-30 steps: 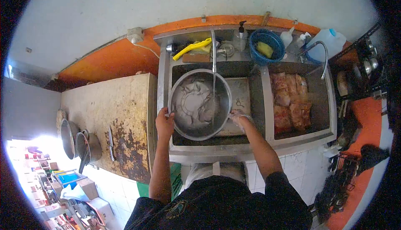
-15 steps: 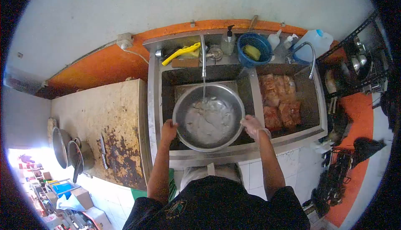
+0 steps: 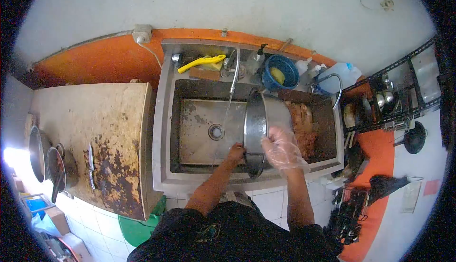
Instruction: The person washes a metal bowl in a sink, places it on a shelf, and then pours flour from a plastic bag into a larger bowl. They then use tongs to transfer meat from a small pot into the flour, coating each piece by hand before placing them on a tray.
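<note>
Tilted bowl (image 3: 256, 119) partly hides right basin (image 3: 327, 130); blue container (image 3: 289, 69) beyond.

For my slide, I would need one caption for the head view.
The left hand and gloved right hand hold a steeply tilted metal bowl at a double sink.

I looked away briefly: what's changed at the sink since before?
The bowl, earlier level under the tap, has moved toward the right basin and tipped steeply. The left hand and right hand both stay on it. Water still runs; the blue tub and knife stayed put.
</note>
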Demonstrator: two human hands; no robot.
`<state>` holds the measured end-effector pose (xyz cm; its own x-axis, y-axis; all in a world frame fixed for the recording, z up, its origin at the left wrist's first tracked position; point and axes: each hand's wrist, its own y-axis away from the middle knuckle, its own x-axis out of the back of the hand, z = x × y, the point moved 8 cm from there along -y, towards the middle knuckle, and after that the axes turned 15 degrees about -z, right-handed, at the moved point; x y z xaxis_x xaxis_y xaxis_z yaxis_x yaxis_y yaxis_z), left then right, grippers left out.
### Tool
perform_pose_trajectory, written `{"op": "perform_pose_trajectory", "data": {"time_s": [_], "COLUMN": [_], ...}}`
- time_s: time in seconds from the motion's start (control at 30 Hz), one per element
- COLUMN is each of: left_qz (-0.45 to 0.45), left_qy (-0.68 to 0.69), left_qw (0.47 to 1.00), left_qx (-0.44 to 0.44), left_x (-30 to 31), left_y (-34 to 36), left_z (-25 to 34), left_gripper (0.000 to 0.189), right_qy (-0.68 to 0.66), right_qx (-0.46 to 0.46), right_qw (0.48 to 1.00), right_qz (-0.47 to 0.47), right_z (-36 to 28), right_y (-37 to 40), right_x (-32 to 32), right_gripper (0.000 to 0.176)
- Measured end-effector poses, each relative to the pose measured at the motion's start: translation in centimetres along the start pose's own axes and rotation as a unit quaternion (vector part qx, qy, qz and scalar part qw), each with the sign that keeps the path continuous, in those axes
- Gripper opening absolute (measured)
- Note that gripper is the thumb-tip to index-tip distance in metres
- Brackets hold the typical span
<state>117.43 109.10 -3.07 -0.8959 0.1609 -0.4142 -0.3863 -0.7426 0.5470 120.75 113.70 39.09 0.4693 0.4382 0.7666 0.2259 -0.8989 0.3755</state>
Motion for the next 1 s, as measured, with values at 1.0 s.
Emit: {"op": "perform_pose_trajectory", "data": {"time_s": [1.0], "left_qz": [-0.037], "left_qy": [0.029], "left_qw": [0.988], "left_qx": [-0.149], "left_x": [12.8], "left_y": [-3.2], "left_z": [6.1], "left_gripper": [0.015], "right_qy": [-0.160], "right_qx": [-0.156], "right_qw": [0.929], "right_qz": [0.295], "right_z": [12.6], "right_y": [14.3], "right_x": [8.0], "right_gripper": [0.017]}}
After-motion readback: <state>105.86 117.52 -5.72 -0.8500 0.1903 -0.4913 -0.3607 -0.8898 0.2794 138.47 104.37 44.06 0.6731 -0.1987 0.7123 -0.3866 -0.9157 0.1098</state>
